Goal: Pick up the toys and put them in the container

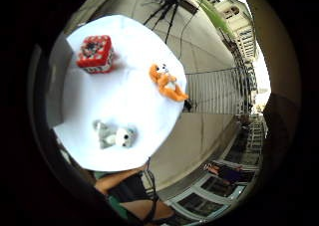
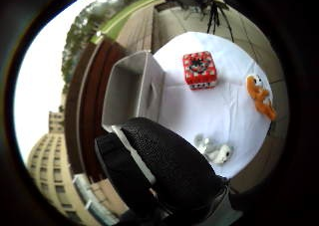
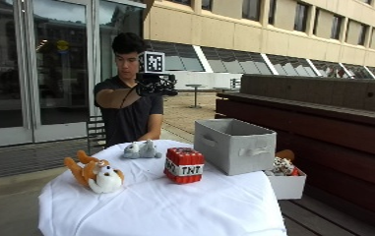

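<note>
While the gloved hand point(image 3: 153, 84) hangs high at chest level, well above the table point(image 3: 174, 206), we're holding nothing. The thumb-side palm view shows only the black bulk of the hand, so whether the fingers are straight or curled we cannot tell.

Down on the white cloth, three toys wait. From the outside view, the grey plush point(image 3: 141, 150) lies at twelve o'clock on the table, nearest us; the red TNT block point(image 3: 184, 165) sits about centre; the orange dog point(image 3: 95, 175) sprawls at nine o'clock, well apart from both. The grey bin point(image 3: 234, 146) stands at two o'clock, just beside the block, open side up, and nothing in it that we can see.

Nothing is packed yet, so we judge this the opening reach. Our advice: drop straight down onto the grey plush, since it's closest, and close round its body rather than a limb so it doesn't dangle. Then carry it over the block, not through it, clear the bin's near wall, and let go only once we're inside the rim.
</note>
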`<state>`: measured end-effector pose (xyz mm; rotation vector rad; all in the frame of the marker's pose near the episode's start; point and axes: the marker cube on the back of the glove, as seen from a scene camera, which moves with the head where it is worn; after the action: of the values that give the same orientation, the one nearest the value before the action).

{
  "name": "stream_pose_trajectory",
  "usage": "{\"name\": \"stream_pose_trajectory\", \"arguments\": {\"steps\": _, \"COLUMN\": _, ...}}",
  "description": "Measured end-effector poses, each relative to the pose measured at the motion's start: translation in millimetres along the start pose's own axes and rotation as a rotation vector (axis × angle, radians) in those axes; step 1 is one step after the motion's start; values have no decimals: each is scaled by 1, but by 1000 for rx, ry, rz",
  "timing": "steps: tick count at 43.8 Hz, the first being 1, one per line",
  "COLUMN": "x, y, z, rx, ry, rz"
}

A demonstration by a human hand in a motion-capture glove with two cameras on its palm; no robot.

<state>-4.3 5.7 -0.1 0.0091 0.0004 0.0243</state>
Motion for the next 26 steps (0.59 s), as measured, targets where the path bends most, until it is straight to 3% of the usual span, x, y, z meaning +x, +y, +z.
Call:
{"name": "stream_pose_trajectory", "arguments": {"steps": 19, "x": -3, "y": 12, "z": 3, "rx": 5, "ry": 11, "rz": 19}}
{"name": "stream_pose_trajectory", "arguments": {"steps": 26, "x": 5, "y": 43, "z": 1, "rx": 29, "ry": 15, "rz": 36}}
